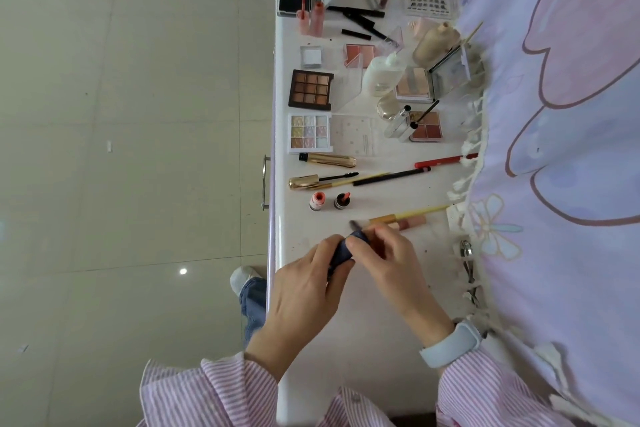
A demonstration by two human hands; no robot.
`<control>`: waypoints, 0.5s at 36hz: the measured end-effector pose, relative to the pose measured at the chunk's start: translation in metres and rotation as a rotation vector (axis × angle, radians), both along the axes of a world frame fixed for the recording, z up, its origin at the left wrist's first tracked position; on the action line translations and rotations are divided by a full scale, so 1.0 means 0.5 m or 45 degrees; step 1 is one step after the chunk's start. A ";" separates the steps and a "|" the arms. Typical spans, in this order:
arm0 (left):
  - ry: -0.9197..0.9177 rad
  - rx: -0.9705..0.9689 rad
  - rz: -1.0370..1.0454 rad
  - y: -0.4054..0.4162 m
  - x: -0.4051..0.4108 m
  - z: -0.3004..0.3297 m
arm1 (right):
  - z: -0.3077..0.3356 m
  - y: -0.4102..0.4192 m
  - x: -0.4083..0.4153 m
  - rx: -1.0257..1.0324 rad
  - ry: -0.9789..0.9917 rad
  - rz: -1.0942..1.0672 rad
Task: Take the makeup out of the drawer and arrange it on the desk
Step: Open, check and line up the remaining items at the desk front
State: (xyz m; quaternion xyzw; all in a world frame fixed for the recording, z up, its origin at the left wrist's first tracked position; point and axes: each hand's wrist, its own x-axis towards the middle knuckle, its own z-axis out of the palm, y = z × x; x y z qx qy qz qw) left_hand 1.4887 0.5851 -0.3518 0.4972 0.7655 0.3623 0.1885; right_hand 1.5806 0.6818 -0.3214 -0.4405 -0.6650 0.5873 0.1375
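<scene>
Both hands meet over the near part of the white desk [381,340]. My left hand [304,284] grips a small dark blue makeup item [343,251] from the left. My right hand [388,260] pinches the same item from the right; most of it is hidden by fingers. Just beyond lies a brush with a gold ferrule and yellow handle [405,217]. Many makeup pieces lie further along the desk: a brown eyeshadow palette [311,89], a pastel glitter palette [309,132], a gold mascara tube [329,159], an open mascara wand [322,179], two small open bottles [329,201]. The drawer handle [265,182] shows at the desk's left edge.
A lilac patterned cloth with white fringe [554,149] covers the right side. An eyelash curler [467,260] lies by the fringe. A red pencil [446,160], a dark pencil [391,177], compacts and bottles fill the far desk. Tiled floor [121,149] lies left.
</scene>
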 end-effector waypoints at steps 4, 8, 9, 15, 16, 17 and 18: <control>-0.002 -0.047 -0.001 0.001 -0.010 -0.006 | -0.001 0.004 -0.003 -0.038 -0.009 -0.009; -0.174 -0.228 0.003 -0.005 -0.019 -0.016 | 0.006 0.014 0.001 -0.095 0.036 -0.067; -0.258 -0.234 0.022 -0.008 -0.021 -0.022 | 0.007 0.020 0.002 -0.121 0.061 -0.119; -0.711 0.060 0.290 -0.022 -0.023 -0.041 | -0.009 0.035 0.020 -0.170 0.078 -0.187; -0.704 0.072 0.316 -0.022 -0.021 -0.045 | -0.013 0.033 0.021 -0.173 0.077 -0.157; -0.683 0.075 0.336 -0.022 -0.020 -0.049 | -0.017 0.029 0.022 -0.176 0.074 -0.118; -0.655 0.071 0.356 -0.022 -0.019 -0.056 | -0.019 0.026 0.023 -0.170 0.068 -0.065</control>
